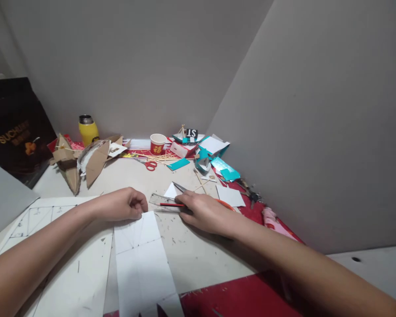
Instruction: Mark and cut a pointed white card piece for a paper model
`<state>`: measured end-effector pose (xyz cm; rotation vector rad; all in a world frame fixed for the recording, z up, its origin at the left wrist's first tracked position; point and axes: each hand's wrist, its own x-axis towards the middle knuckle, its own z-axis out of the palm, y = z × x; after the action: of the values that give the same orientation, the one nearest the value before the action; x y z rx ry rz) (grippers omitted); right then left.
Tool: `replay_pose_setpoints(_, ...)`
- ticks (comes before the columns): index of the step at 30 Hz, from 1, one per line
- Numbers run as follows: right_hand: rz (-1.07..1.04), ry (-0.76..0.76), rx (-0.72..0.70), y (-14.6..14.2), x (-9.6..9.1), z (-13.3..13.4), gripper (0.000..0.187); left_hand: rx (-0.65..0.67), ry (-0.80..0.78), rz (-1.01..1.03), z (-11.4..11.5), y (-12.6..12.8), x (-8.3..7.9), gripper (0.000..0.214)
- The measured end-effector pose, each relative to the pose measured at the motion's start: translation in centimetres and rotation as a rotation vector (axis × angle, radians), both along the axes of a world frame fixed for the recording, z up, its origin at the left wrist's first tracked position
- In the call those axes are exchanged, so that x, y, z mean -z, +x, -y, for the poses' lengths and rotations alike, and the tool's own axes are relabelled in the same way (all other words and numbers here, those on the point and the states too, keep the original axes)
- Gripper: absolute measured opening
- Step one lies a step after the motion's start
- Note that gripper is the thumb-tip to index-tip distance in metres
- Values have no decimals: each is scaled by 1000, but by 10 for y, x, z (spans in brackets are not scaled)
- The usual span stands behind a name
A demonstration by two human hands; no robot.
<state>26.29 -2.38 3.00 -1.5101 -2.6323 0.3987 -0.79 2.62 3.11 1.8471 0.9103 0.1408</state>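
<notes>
My left hand (133,205) has its fingers curled at the top edge of a long white card strip (141,259) with pencil lines across it, thumb against the corner. Over a cluster of tools lies my right hand (204,212), fingers bent round them. A pair of scissors passes under it, the grey blades (178,187) showing ahead and an orange handle (226,204) behind. A clear ruler (155,199) and a red pencil (168,204) also run beneath its fingertips. Beyond the blades is a small white paper triangle (170,190). The exact grip is partly hidden.
A large marked sheet (82,264) spreads under my left arm. Toward the back are red-handled scissors (151,165), a paper cup (158,144), wooden sticks, a yellow bottle (88,131) and cardboard pieces (97,165). Teal scraps (225,169) lie by the right wall.
</notes>
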Motion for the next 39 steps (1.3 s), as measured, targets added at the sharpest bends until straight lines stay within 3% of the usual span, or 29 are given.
replay_pose_setpoints(8,102,-84,-6,1,-4,-10,19,-27,-54,18,-5,-1,-4,10)
replay_pose_setpoints(19,-14,-351,18,7,-23,-29,29,-1,-123,15,-13,-7,-2,21)
replay_pose_setpoints(22,-183,-456,-4,12,-24,-41,36,-5,-148,25,-13,-7,-2,21)
replay_pose_setpoints(26,-594,-639,48,21,-19,-54,32,-19,-170,34,-12,-7,0,19)
replay_pose_setpoints(31,-860,-554,127,23,-27,-64,34,-49,-174,59,-11,-8,1,18)
replay_pose_setpoints(35,-1175,-461,242,13,-44,-54,34,-148,-141,135,-8,-3,-6,21)
replay_pose_setpoints(39,-1198,-618,353,-9,-40,-22,35,-306,-101,282,1,8,-18,30)
